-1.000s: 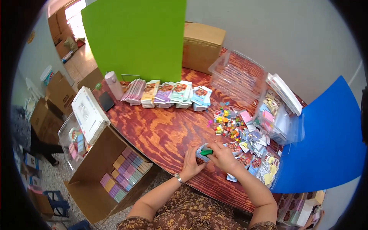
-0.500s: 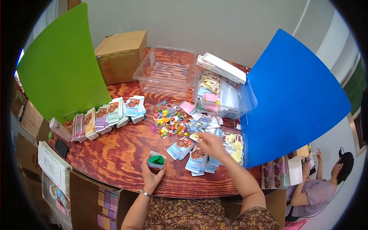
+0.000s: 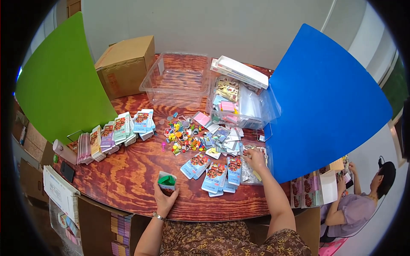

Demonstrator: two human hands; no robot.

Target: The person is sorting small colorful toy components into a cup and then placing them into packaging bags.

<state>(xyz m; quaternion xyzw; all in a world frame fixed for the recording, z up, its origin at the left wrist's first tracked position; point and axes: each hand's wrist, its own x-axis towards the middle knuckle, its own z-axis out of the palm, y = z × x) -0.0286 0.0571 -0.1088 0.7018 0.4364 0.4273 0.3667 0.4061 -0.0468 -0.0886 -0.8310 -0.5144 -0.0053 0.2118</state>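
My left hand (image 3: pixel 165 199) is wrapped round a small open-topped carton (image 3: pixel 168 174), held upright over the near part of the table. A green piece (image 3: pixel 167 181) shows inside its mouth. My right hand (image 3: pixel 255 158) hovers over a clear plastic tray (image 3: pixel 264 182) of small cards and packets, fingertips drawn together; what they pinch, if anything, is too small to tell. Between the hands lie flat light-blue cartons (image 3: pixel 215 177) in overlapping stacks. Beyond them sits a pile of colourful small trinkets (image 3: pixel 184 135), with loose cards (image 3: pixel 225 138) beside it.
At the left, rows of flat cartons (image 3: pixel 121 129) stand before a green panel (image 3: pixel 60 81). A cardboard box (image 3: pixel 126 64), an empty clear tub (image 3: pixel 175 87) and a filled tub (image 3: pixel 239 121) are behind. A blue panel (image 3: pixel 326 106) borders the right; another person (image 3: pixel 354 205) sits beyond.
My right hand has moved right, from the loose cards to the clear tray. The left hand still holds the carton in about the same place. The whole view has shifted slightly.
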